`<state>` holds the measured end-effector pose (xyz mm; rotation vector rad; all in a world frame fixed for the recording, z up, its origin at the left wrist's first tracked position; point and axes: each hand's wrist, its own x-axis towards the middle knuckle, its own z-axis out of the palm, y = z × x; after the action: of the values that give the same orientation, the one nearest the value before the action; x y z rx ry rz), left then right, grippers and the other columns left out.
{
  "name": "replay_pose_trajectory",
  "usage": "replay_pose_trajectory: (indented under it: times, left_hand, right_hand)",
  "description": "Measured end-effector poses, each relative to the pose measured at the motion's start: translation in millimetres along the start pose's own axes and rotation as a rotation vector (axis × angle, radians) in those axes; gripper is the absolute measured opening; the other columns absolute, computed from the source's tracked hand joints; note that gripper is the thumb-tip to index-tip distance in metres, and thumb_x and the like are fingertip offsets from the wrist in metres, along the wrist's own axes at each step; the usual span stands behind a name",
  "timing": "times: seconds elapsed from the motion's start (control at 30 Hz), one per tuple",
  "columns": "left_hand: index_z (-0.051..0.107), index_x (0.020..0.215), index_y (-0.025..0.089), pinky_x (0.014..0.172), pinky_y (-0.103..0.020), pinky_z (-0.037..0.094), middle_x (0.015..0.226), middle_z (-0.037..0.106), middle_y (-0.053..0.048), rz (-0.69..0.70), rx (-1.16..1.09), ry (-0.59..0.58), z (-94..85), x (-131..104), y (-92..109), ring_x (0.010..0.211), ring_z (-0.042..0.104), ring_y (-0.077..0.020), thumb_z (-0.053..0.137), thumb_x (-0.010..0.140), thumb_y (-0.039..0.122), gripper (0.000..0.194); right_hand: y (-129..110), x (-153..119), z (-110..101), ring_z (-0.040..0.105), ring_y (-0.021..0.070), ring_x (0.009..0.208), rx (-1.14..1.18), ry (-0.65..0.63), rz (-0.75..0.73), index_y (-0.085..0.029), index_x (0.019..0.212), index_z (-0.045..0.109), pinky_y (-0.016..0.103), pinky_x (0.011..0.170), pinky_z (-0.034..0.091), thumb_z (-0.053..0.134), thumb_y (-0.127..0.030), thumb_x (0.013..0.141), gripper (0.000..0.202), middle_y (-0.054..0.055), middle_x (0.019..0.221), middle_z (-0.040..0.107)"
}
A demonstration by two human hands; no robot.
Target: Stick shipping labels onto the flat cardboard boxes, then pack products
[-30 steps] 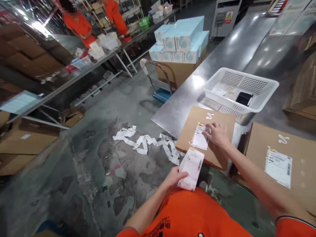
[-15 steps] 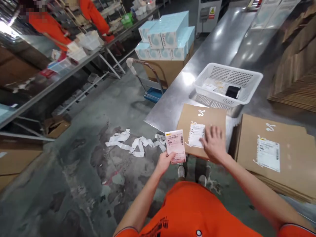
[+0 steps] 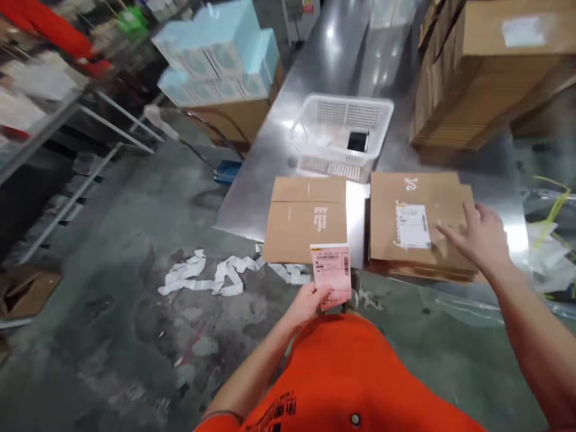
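Observation:
My left hand (image 3: 308,305) grips a small stack of pinkish printed labels (image 3: 332,270) between thumb and fingers, in front of my shirt. Beyond it a flat brown carton (image 3: 292,231) with white print lies at the metal table's near left corner; no label shows on it. To its right is a stack of flat cartons (image 3: 436,210), the top one bearing a white label (image 3: 414,226). Over the right part of that stack is my right hand (image 3: 481,237), its fingers apart and nothing in them. Whether it touches the cardboard I cannot tell.
A white basket (image 3: 310,147) with a black item stands on the metal table (image 3: 252,180). Tall folded cartons (image 3: 468,108) are behind on the right. Light-blue boxes (image 3: 234,42) sit on a trolley. White strips (image 3: 231,276) litter the floor. An orange sleeve (image 3: 54,30) shows upper left.
The view has swung right. My right hand has moved from the left carton to the right stack. The labelled carton no longer shows on the left; a carton without a visible label is there.

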<state>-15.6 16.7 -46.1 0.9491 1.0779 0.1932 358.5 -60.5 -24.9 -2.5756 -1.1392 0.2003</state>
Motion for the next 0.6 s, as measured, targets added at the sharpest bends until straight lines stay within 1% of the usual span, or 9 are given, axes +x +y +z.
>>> replay_pose_trajectory:
  times: [0.03, 0.1, 0.13, 0.23, 0.27, 0.33, 0.47, 0.53, 0.6]
  left_hand:
    - [0.074, 0.084, 0.010, 0.083, -0.039, 0.053, 0.089, 0.074, -0.012, 0.003, 0.078, 0.033, 2.5, 0, 0, 0.089, 0.067, -0.0275, 0.071, 0.068, 0.054, 0.046]
    - [0.074, 0.086, 0.011, 0.085, -0.038, 0.052, 0.091, 0.074, -0.009, 0.021, 0.191, 0.041, 7.1, 4, -1, 0.091, 0.066, -0.0258, 0.066, 0.074, 0.051, 0.042]
    - [0.073, 0.089, 0.012, 0.087, -0.037, 0.051, 0.093, 0.074, -0.008, 0.029, 0.224, 0.023, 8.8, 8, -4, 0.093, 0.065, -0.0249, 0.064, 0.076, 0.049, 0.041]
    - [0.073, 0.089, 0.014, 0.086, -0.034, 0.051, 0.094, 0.073, -0.005, 0.014, 0.297, -0.017, 10.0, 19, -18, 0.092, 0.065, -0.0225, 0.058, 0.082, 0.047, 0.037]
    - [0.073, 0.086, 0.014, 0.084, -0.033, 0.051, 0.091, 0.073, -0.005, -0.011, 0.311, -0.024, 9.5, 21, -24, 0.090, 0.065, -0.0222, 0.057, 0.083, 0.047, 0.037]
    - [0.072, 0.083, 0.014, 0.080, -0.033, 0.052, 0.088, 0.073, -0.006, -0.063, 0.290, -0.044, 8.3, 23, -34, 0.086, 0.066, -0.0220, 0.056, 0.083, 0.048, 0.038]
    - [0.065, 0.110, 0.017, 0.083, -0.032, 0.053, 0.106, 0.071, -0.008, -0.015, 0.094, -0.074, 7.6, 24, -36, 0.097, 0.065, -0.0232, 0.070, 0.075, 0.048, 0.046]
    - [0.058, 0.121, 0.020, 0.083, -0.032, 0.053, 0.111, 0.069, -0.007, 0.036, 0.014, -0.040, 8.0, 22, -26, 0.100, 0.065, -0.0232, 0.077, 0.069, 0.045, 0.060]
    - [0.056, 0.121, 0.021, 0.082, -0.031, 0.054, 0.111, 0.068, -0.007, 0.070, -0.011, 0.009, 8.7, 18, -16, 0.098, 0.066, -0.0223, 0.079, 0.068, 0.042, 0.062]
  right_hand:
    - [-18, -6, 1, 0.035, 0.0327, 0.134, 0.121, -0.013, -0.126, -0.013, 0.141, 0.043, 0.045, 0.098, 0.036, 0.066, -0.047, 0.080, 0.073, 0.027, 0.146, 0.037]
    - [-60, -15, 9, 0.043, 0.0240, 0.129, 0.526, -0.297, -0.359, -0.022, 0.149, 0.029, 0.037, 0.095, 0.042, 0.065, -0.049, 0.081, 0.081, 0.016, 0.150, 0.035]
    - [-80, -19, 15, 0.048, 0.0223, 0.123, 0.702, -0.470, -0.455, -0.025, 0.148, 0.029, 0.035, 0.092, 0.045, 0.069, -0.051, 0.078, 0.085, 0.013, 0.148, 0.039]
    - [-115, -32, 38, 0.061, 0.0163, 0.086, 0.840, -0.685, -0.554, -0.020, 0.114, 0.063, 0.029, 0.071, 0.049, 0.070, -0.048, 0.077, 0.047, 0.005, 0.106, 0.066]
    - [-117, -37, 46, 0.060, 0.0144, 0.075, 0.824, -0.691, -0.540, -0.019, 0.098, 0.067, 0.027, 0.063, 0.047, 0.067, -0.045, 0.080, 0.032, 0.003, 0.091, 0.067]
    - [-111, -47, 59, 0.056, 0.0123, 0.063, 0.780, -0.656, -0.493, -0.018, 0.079, 0.066, 0.026, 0.055, 0.042, 0.063, -0.041, 0.085, 0.024, 0.001, 0.074, 0.064]
    - [-98, -63, 75, 0.058, 0.0127, 0.064, 0.705, -0.577, -0.494, -0.021, 0.076, 0.067, 0.026, 0.059, 0.043, 0.059, -0.039, 0.089, 0.024, 0.001, 0.073, 0.066]
    - [-103, -69, 80, 0.060, 0.0132, 0.066, 0.678, -0.563, -0.542, -0.021, 0.078, 0.067, 0.026, 0.061, 0.043, 0.056, -0.039, 0.091, 0.025, 0.001, 0.075, 0.067]
    - [-113, -75, 83, 0.060, 0.0131, 0.066, 0.668, -0.555, -0.617, -0.021, 0.078, 0.067, 0.025, 0.060, 0.043, 0.054, -0.037, 0.092, 0.025, 0.001, 0.073, 0.067]
